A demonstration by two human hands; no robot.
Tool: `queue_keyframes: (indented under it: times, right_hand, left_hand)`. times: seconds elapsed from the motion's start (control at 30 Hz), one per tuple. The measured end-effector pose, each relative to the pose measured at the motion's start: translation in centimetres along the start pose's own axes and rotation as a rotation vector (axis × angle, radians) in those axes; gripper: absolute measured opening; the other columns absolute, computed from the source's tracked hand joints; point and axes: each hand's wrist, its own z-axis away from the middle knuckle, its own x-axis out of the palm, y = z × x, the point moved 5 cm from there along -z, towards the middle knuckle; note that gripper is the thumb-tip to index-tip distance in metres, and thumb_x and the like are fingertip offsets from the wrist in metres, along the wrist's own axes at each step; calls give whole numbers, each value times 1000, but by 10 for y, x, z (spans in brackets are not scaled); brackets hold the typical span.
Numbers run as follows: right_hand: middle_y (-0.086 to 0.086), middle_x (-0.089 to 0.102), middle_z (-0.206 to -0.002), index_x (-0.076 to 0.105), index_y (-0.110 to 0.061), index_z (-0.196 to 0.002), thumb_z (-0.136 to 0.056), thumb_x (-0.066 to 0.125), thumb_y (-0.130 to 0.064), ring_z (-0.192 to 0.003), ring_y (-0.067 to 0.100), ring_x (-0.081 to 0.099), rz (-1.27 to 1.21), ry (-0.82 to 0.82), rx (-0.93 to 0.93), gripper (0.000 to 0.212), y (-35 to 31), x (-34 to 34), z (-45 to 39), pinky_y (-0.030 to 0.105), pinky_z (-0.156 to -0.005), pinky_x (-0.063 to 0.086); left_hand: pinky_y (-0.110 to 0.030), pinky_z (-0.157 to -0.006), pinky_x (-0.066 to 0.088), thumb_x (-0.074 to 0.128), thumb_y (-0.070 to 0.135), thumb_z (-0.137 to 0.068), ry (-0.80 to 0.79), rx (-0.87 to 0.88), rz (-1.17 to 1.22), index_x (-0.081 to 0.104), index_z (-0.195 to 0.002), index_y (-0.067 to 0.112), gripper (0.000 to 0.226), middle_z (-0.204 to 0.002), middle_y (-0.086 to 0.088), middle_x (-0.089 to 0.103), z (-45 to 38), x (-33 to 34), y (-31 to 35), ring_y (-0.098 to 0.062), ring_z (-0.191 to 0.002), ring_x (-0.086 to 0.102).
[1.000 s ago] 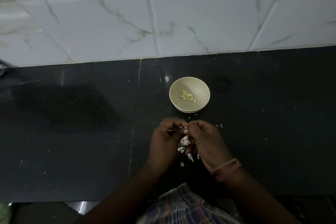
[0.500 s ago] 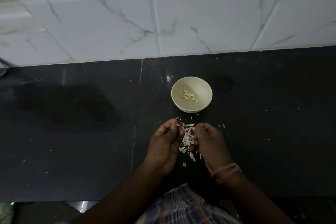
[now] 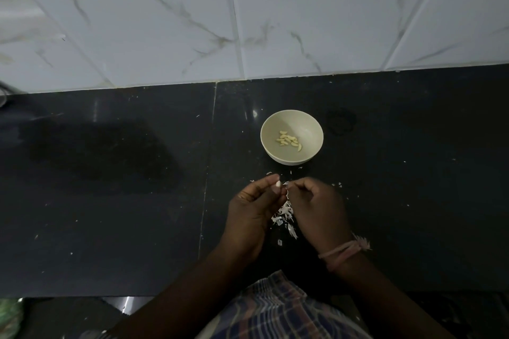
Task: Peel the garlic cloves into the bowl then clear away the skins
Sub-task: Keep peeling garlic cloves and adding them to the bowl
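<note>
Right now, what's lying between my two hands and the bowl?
Head view: only scattered skin flakes on dark counter between left hand, right hand and bowl.

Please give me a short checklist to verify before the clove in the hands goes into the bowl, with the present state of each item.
1. Clove held firmly at the left hand fingertips: ok.
2. Clove fully free of skin: cannot tell, the right hand pinches right beside it.
3. Bowl upright and close ahead of the hands: ok.
4. Room in the bowl: ok, only a few peeled cloves lie at the bottom.
5. Skins kept out of the bowl: ok, they lie on the counter between the hands.
6. Skins cleared away: not ok.
</note>
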Motion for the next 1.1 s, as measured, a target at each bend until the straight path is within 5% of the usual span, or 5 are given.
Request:
queue_keyframes:
  times: [0.23, 0.5, 0.7, 1.1]
  right_hand:
    - [-6, 76, -82, 78, -16, -91, -90, 71, -10, -77, 2, 70, -173, -47, 37, 9, -4, -2, -4, 17, -70, 54]
    - [-3, 70, -65, 76, -18, -80, -84, 73, -14, -53, 2, 59, -175, -137, 126, 7, -6, -2, -3, 21, -55, 47]
    - [11, 66, -56, 78, -19, -76, -86, 70, -13, -44, 13, 57, -155, -213, 78, 14, -14, -5, -3, 24, -49, 45]
    - [5, 56, -45, 77, -10, -79, -87, 69, -14, -37, 10, 48, -200, -244, 114, 12, -15, -6, 6, 20, -43, 36]
  left_hand:
    - [-41, -88, 55, 75, 0, -86, 8, 158, -236, 73, -96, 11, 15, -99, -22, 74, 2, -6, 11, -30, -92, 69]
    - [-29, -79, 57, 75, -2, -86, -32, 282, -492, 75, -92, 13, 16, -90, -9, 77, 6, -2, 23, -20, -84, 73]
    - [-28, -78, 57, 75, -2, -86, -77, 280, -509, 75, -90, 14, 16, -90, -10, 77, 7, -2, 27, -20, -84, 73]
    - [-30, -85, 58, 72, -1, -88, -180, 203, -541, 79, -97, 9, 15, -96, -9, 79, 10, -2, 30, -23, -93, 75]
